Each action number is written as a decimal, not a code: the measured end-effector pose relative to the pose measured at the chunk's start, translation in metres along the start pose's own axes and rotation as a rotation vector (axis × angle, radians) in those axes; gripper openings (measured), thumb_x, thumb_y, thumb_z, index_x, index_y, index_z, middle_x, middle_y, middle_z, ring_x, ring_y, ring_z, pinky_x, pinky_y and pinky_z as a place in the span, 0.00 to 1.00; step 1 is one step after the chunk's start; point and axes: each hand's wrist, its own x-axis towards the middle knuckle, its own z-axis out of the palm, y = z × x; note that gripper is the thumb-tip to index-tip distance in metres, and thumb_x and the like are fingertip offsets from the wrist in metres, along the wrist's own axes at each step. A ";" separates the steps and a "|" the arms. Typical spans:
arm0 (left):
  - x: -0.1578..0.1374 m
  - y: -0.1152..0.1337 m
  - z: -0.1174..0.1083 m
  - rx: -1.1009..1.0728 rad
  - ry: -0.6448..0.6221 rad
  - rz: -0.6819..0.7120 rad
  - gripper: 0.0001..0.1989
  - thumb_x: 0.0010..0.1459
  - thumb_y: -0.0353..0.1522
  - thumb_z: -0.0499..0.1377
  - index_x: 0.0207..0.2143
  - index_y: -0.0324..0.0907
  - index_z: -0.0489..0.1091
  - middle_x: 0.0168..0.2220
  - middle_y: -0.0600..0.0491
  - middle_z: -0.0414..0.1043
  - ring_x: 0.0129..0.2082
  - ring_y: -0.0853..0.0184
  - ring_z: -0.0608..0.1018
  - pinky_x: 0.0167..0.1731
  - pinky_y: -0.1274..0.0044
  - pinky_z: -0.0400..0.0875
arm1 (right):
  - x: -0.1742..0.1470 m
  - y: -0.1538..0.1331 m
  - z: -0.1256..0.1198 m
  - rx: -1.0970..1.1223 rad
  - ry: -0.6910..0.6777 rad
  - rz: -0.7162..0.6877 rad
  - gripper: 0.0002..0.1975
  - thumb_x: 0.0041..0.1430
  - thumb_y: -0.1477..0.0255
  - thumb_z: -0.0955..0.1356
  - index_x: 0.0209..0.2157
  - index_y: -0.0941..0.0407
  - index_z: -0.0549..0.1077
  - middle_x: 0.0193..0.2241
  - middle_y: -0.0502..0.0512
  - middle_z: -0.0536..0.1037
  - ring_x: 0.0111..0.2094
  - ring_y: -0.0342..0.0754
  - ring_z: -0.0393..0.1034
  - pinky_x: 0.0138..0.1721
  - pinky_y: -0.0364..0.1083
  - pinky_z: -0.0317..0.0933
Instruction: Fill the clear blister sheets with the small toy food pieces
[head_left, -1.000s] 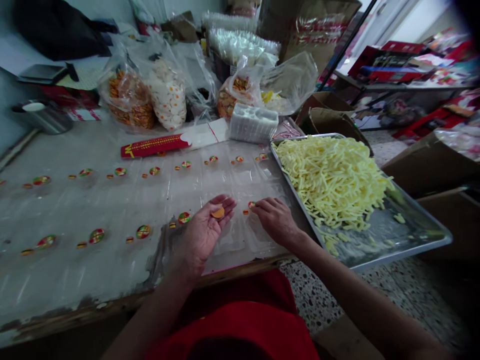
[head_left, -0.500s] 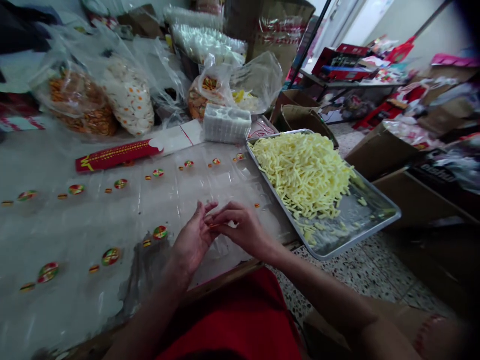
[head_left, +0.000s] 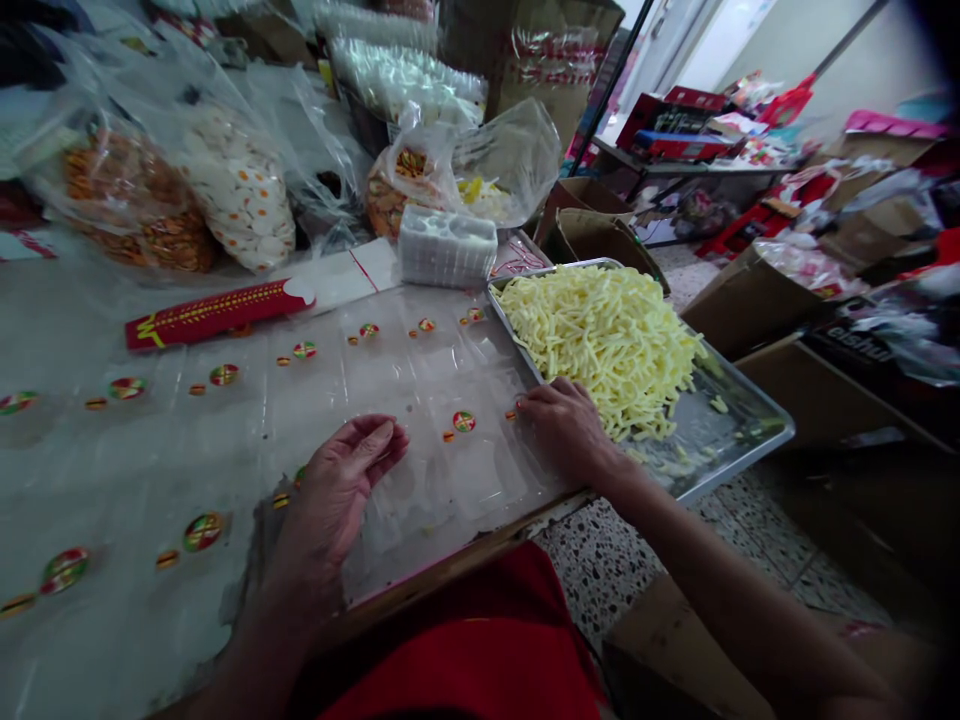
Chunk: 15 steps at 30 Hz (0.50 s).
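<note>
My right hand [head_left: 566, 425] rests low over the table beside the tray, its fingertips together on a small pizza-patterned disc [head_left: 520, 401] that is mostly covered. A tiny burger-shaped piece [head_left: 510, 415] lies just left of those fingertips. My left hand [head_left: 349, 470] is raised above the table, thumb pressed to curled fingers; whatever they hold is hidden. Between the hands, another pizza-patterned disc [head_left: 463, 421] and a burger-shaped piece [head_left: 448, 437] lie on clear plastic packets [head_left: 480, 475]. More such pairs sit in rows to the left.
A metal tray [head_left: 739, 462] heaped with pale yellow sticks [head_left: 607, 340] overhangs the table's right edge. Behind the packets are a red-and-white carton [head_left: 217, 315], a clear plastic tray stack [head_left: 448, 248] and filled bags [head_left: 236, 185]. Cardboard boxes [head_left: 765, 290] stand at the right.
My hands were together over the packets and have parted. The right moved right to the tray's edge; the left moved left. A pizza-patterned disc now shows between them.
</note>
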 end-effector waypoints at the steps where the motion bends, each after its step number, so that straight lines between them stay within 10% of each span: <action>1: -0.001 0.000 -0.002 0.015 0.013 0.010 0.16 0.47 0.35 0.73 0.37 0.39 0.76 0.37 0.50 0.77 0.38 0.66 0.79 0.47 0.73 0.76 | 0.000 0.001 0.000 0.013 -0.014 -0.013 0.11 0.66 0.76 0.68 0.47 0.53 0.79 0.45 0.58 0.79 0.46 0.55 0.66 0.48 0.51 0.52; 15: 0.028 0.041 0.016 0.279 -0.032 -0.022 0.16 0.46 0.38 0.73 0.35 0.40 0.77 0.34 0.50 0.77 0.33 0.66 0.78 0.41 0.73 0.74 | 0.021 0.027 0.010 0.339 -0.134 0.048 0.15 0.65 0.71 0.64 0.29 0.48 0.80 0.29 0.54 0.80 0.32 0.51 0.75 0.35 0.47 0.61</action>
